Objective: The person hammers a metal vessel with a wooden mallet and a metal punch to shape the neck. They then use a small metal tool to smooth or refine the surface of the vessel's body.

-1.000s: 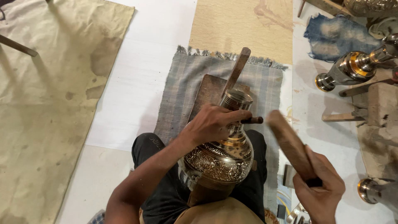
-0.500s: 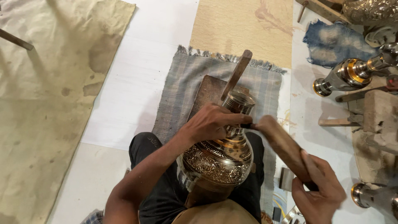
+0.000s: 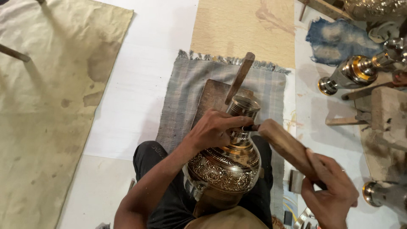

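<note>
An engraved brass vase (image 3: 227, 167) rests in my lap, its neck pointing away from me. My left hand (image 3: 212, 129) lies on the vase's shoulder and pinches a small dark chisel (image 3: 253, 127) against the neck. My right hand (image 3: 328, 193) grips a thick wooden mallet (image 3: 286, 146), whose far end touches the chisel's butt. A second wooden stick (image 3: 240, 77) leans past the vase's mouth onto a wooden board (image 3: 212, 97).
A grey fringed mat (image 3: 182, 97) lies under the board. Tan cloth (image 3: 46, 106) covers the floor at left. At right stand polished metal pieces (image 3: 352, 74), a blue rag (image 3: 335, 36), a wooden block (image 3: 388, 112) and another metal piece (image 3: 379, 195).
My right hand has swung the mallet down and left, from raised beside the vase to contact with the chisel. My left hand keeps its hold on the vase's neck.
</note>
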